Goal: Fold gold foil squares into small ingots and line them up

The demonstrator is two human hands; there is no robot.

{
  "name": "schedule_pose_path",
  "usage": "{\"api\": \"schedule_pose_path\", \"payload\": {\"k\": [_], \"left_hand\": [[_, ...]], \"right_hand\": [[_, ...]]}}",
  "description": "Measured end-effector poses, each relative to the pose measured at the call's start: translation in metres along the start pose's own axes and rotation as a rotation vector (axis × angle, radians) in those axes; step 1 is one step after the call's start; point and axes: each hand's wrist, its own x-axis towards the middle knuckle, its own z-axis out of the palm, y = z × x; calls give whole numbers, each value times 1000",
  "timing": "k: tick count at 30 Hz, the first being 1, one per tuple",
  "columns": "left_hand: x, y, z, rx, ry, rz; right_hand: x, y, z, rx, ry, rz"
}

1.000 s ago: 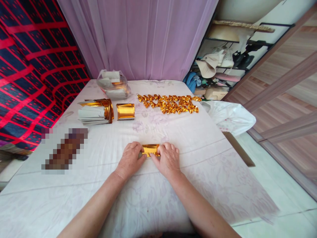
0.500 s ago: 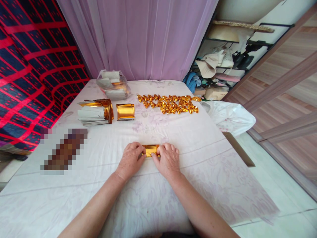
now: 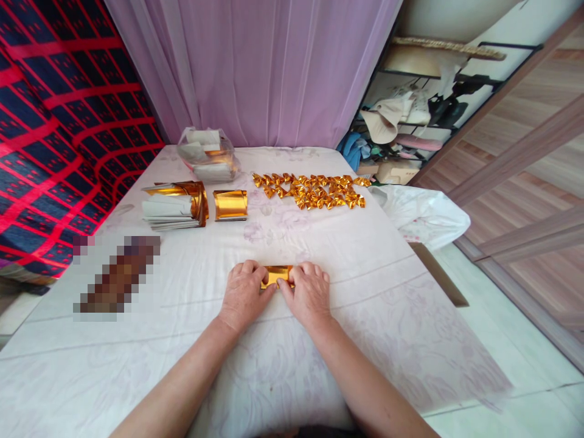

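A small folded strip of gold foil paper (image 3: 277, 275) lies on the white cloth-covered table (image 3: 374, 286) in front of me. My left hand (image 3: 244, 294) presses its left end and my right hand (image 3: 308, 293) presses its right end, fingers curled over the paper. Only the middle of the strip shows between my hands. Further back, several finished gold folded pieces (image 3: 312, 190) lie in rows.
A stack of white-and-gold sheets (image 3: 173, 205) and a curled gold sheet (image 3: 230, 204) lie at back left. A clear plastic bag of paper (image 3: 207, 155) sits near the purple curtain (image 3: 255, 67). A white plastic bag (image 3: 422, 213) hangs off the right edge. A blurred patch (image 3: 117, 277) is at left.
My left hand has slid slightly to the right along the gold strip, so less of the foil shows between my hands. The right hand has hardly moved.
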Motion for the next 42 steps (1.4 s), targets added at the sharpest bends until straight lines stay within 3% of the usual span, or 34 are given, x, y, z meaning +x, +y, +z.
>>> {"api": "schedule_pose_path", "payload": {"k": [26, 42], "left_hand": [[0, -2, 2, -1, 18, -17], [1, -8, 0, -52, -31, 9]], "right_hand": [[-7, 4, 0, 31, 22, -25], [-4, 28, 2, 244, -41, -72]]}}
